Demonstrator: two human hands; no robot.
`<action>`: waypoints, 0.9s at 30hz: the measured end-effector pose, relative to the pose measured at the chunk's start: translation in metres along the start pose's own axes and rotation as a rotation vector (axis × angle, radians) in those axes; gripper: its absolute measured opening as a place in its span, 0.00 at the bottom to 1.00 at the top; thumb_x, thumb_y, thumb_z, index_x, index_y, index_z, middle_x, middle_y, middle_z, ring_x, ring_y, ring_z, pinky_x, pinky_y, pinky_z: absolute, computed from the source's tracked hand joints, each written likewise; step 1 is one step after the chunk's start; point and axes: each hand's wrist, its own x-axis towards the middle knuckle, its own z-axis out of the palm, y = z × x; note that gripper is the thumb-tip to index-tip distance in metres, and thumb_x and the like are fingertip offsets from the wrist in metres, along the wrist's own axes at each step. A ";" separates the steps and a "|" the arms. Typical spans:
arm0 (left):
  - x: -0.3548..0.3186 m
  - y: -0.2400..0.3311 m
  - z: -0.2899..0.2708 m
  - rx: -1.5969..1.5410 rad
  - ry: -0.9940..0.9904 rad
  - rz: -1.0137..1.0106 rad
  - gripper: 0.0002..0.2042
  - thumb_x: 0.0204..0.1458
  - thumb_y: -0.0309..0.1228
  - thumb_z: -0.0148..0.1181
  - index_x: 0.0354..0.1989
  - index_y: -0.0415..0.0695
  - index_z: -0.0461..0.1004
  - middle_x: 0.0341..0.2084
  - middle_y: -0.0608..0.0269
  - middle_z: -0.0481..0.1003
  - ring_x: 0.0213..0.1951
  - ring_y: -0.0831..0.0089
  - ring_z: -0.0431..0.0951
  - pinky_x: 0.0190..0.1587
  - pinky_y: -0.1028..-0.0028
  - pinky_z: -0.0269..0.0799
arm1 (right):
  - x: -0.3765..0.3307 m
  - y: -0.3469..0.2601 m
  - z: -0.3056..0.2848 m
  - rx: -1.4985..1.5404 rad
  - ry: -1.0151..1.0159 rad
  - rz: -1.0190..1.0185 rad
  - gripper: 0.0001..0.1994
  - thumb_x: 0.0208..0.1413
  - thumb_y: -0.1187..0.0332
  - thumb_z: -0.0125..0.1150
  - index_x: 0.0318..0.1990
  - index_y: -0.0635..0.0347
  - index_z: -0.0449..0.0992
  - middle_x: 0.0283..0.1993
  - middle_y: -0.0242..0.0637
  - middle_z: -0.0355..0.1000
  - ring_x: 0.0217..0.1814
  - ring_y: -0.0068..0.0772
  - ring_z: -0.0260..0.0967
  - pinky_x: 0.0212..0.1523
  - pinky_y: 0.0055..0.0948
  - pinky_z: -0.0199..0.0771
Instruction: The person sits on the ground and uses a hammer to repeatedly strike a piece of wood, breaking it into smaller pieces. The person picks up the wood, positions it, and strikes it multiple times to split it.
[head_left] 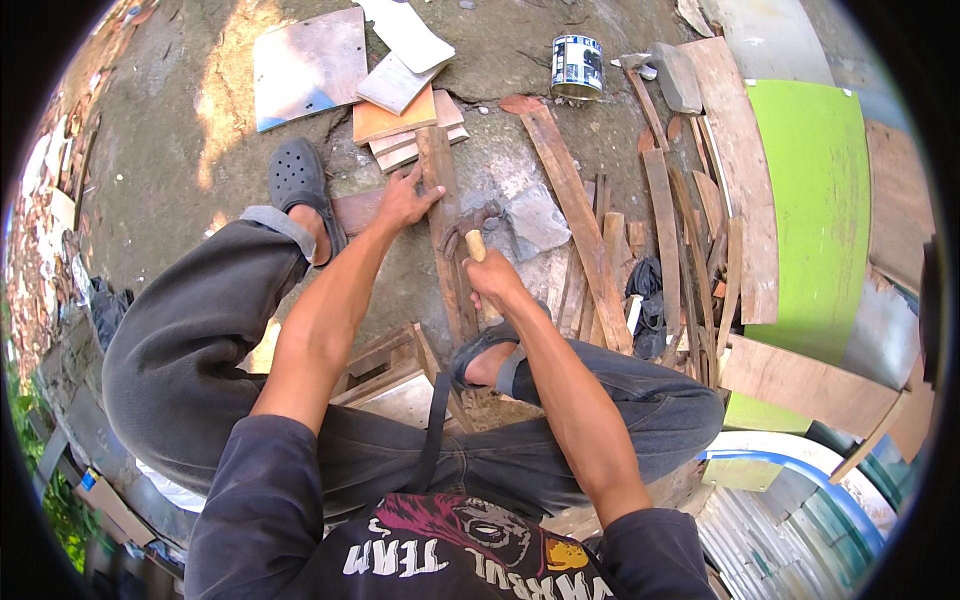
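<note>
A long, worn wooden plank (445,260) lies lengthwise on the ground between my feet. My left hand (405,200) grips its upper part, the thumb lying over the top face and the fingers at the left edge. My right hand (490,280) is closed round the pale wooden handle of a hammer (476,245) over the plank's right side. The hammer's dark, rusty head is hard to make out against the ground. Beside it sits a broken grey concrete block (537,220). A short reddish board (357,213) lies left of the plank, near my left shoe.
Stacked board pieces (395,120) lie beyond my left hand. A paint can (577,68) stands at the far side. Another long plank (575,200) and several wood strips (662,230) lie to the right, before a green panel (810,200). A wooden frame (395,375) is under my legs.
</note>
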 end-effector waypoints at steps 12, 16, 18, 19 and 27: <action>-0.002 0.000 0.002 0.001 0.034 -0.006 0.42 0.48 0.57 0.63 0.67 0.46 0.61 0.55 0.31 0.65 0.58 0.42 0.66 0.62 0.58 0.63 | -0.020 0.030 0.036 -0.513 0.283 -0.167 0.20 0.58 0.65 0.50 0.54 0.67 0.61 0.34 0.64 0.75 0.38 0.64 0.76 0.39 0.56 0.74; -0.001 0.000 0.004 0.009 0.025 -0.025 0.41 0.48 0.57 0.63 0.67 0.46 0.60 0.56 0.31 0.64 0.59 0.41 0.65 0.62 0.58 0.62 | -0.023 0.039 0.046 -0.602 0.275 -0.231 0.18 0.59 0.68 0.47 0.55 0.67 0.60 0.34 0.65 0.75 0.39 0.67 0.75 0.41 0.57 0.73; 0.000 0.001 0.003 0.014 0.027 -0.026 0.40 0.48 0.56 0.63 0.67 0.46 0.61 0.55 0.32 0.65 0.59 0.41 0.65 0.62 0.58 0.62 | -0.022 0.044 0.043 -0.602 0.258 -0.241 0.18 0.59 0.69 0.46 0.55 0.67 0.60 0.34 0.65 0.75 0.39 0.67 0.75 0.42 0.58 0.73; 0.001 0.000 0.001 0.017 0.034 -0.018 0.40 0.49 0.55 0.63 0.67 0.46 0.61 0.55 0.32 0.65 0.59 0.41 0.65 0.62 0.57 0.62 | -0.021 0.044 0.040 -0.604 0.249 -0.249 0.18 0.59 0.69 0.46 0.55 0.68 0.60 0.34 0.65 0.75 0.39 0.67 0.75 0.42 0.58 0.74; 0.001 0.004 -0.004 0.052 -0.005 -0.053 0.42 0.48 0.56 0.63 0.68 0.45 0.59 0.59 0.35 0.64 0.61 0.45 0.64 0.63 0.60 0.62 | -0.008 0.028 0.024 -0.724 0.153 -0.264 0.19 0.59 0.71 0.45 0.55 0.72 0.59 0.38 0.66 0.74 0.42 0.66 0.75 0.43 0.55 0.75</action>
